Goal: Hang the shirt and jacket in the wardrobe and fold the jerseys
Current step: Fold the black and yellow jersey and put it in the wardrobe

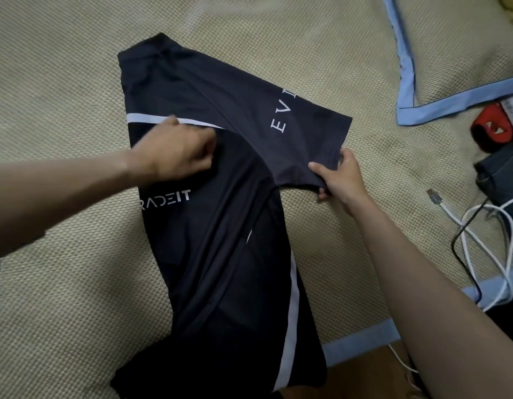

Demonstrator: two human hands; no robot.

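— Nearest the lens is the person's bare right forearm, running up from the lower right corner to the right hand (340, 180). What is it holding?

— It grips the cuff edge of one sleeve of the black jersey with white stripes and white lettering (215, 226). Thumb lies on top of the cloth, the fingers are curled under it, so the hand is clamped on the sleeve.

— And the left hand (177, 149)?

— It comes in from the left edge and sits on the jersey's chest, just below a white stripe. The fingers are bunched together and seem to pinch the fabric, though the pinch point is partly hidden under the knuckles.

— Where does the jersey lie?

— Spread on a beige woven mat with a light blue border (62, 326), body running from the upper left to the bottom centre, where its hem hangs over the mat's edge. The held sleeve points right and reads "EV"; the chest shows "RADEIT".

— Anything else?

— To the right: a white cable (505, 254) looped with a black cable (462, 263), a dark folded cloth (501, 174), a red object (491, 122) that I cannot identify, and a beige pillow with blue trim (451, 47) at the upper right.
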